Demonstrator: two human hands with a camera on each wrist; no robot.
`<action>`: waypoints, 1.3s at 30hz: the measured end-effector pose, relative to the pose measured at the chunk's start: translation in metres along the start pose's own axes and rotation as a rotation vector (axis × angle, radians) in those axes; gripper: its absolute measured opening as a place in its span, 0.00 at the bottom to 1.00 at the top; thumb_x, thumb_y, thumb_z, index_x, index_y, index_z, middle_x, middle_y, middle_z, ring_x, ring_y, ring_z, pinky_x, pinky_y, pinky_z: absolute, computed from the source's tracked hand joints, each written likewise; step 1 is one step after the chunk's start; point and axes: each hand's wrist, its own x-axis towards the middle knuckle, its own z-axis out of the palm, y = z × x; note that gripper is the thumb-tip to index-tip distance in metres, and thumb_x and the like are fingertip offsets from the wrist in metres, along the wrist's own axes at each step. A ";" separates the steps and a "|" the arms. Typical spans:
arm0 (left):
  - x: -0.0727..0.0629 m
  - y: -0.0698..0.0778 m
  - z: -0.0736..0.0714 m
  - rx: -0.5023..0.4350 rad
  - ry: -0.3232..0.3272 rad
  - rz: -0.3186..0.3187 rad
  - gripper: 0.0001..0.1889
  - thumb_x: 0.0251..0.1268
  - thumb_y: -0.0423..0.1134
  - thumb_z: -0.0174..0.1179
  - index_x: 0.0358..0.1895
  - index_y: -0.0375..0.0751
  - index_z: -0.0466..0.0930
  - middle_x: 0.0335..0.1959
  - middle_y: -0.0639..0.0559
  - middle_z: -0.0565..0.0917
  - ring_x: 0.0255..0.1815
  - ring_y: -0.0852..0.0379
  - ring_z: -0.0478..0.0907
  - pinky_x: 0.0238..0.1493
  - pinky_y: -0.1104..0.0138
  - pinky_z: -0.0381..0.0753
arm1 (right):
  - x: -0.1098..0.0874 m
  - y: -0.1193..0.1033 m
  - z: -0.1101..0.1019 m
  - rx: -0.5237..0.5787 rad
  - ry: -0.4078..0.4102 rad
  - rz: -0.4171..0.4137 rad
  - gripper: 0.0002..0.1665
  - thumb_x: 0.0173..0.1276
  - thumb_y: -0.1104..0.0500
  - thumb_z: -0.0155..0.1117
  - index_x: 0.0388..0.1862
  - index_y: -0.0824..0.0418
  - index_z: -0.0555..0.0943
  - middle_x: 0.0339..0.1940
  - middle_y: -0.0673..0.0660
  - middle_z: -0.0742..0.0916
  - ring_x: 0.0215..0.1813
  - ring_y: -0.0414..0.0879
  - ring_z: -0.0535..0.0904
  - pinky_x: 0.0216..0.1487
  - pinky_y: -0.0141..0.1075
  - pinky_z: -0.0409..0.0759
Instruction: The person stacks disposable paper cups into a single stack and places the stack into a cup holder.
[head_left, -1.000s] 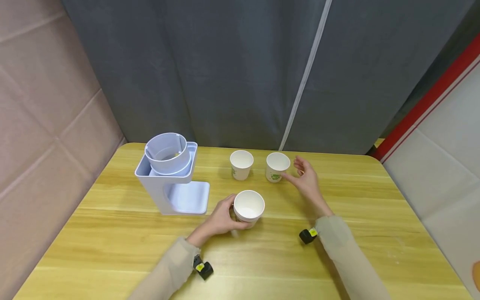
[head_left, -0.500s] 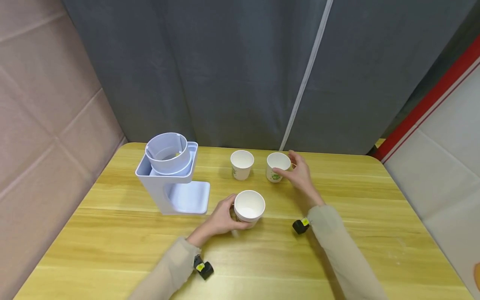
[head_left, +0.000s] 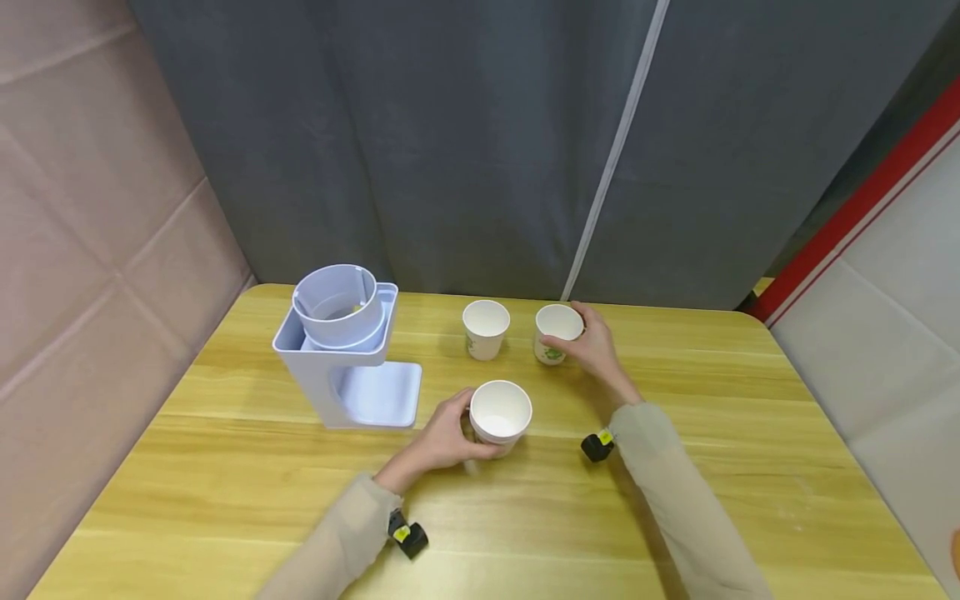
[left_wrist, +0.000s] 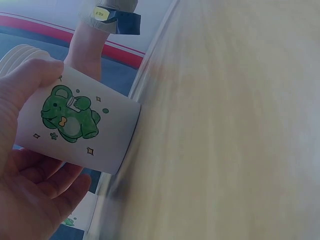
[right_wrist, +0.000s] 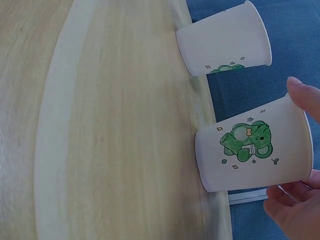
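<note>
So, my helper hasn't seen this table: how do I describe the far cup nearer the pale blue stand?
On the wooden table, find the pale blue stand at the left. Right of it, near the table's far edge, is an upright white paper cup. It stands untouched, whereas the right hand holds the neighbouring cup and the left hand a nearer stack of cups.
</note>
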 end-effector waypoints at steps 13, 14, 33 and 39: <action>0.003 0.001 0.001 -0.005 -0.001 0.020 0.36 0.37 0.35 0.76 0.56 0.31 0.71 0.50 0.43 0.79 0.51 0.48 0.75 0.55 0.59 0.75 | 0.001 0.001 -0.001 0.030 0.011 0.006 0.45 0.50 0.57 0.76 0.63 0.71 0.65 0.57 0.68 0.75 0.56 0.61 0.72 0.56 0.50 0.73; 0.003 0.001 0.001 -0.003 0.001 0.020 0.36 0.37 0.35 0.76 0.56 0.31 0.71 0.50 0.43 0.79 0.51 0.48 0.76 0.54 0.60 0.75 | 0.001 0.001 -0.001 0.032 0.012 0.007 0.45 0.50 0.57 0.76 0.63 0.71 0.65 0.57 0.68 0.75 0.56 0.61 0.72 0.56 0.50 0.73; 0.002 -0.002 0.001 -0.002 0.004 0.028 0.37 0.37 0.35 0.77 0.56 0.33 0.72 0.50 0.44 0.79 0.51 0.50 0.75 0.53 0.61 0.75 | -0.012 -0.006 -0.019 -0.014 0.021 -0.011 0.42 0.49 0.56 0.76 0.60 0.68 0.68 0.55 0.67 0.77 0.52 0.59 0.74 0.52 0.50 0.75; 0.001 -0.003 0.002 -0.005 0.009 0.026 0.38 0.36 0.33 0.77 0.57 0.30 0.71 0.51 0.41 0.78 0.52 0.46 0.75 0.54 0.58 0.75 | -0.023 -0.012 -0.026 -0.013 0.019 -0.042 0.41 0.49 0.57 0.77 0.59 0.69 0.69 0.55 0.67 0.77 0.52 0.60 0.74 0.51 0.50 0.75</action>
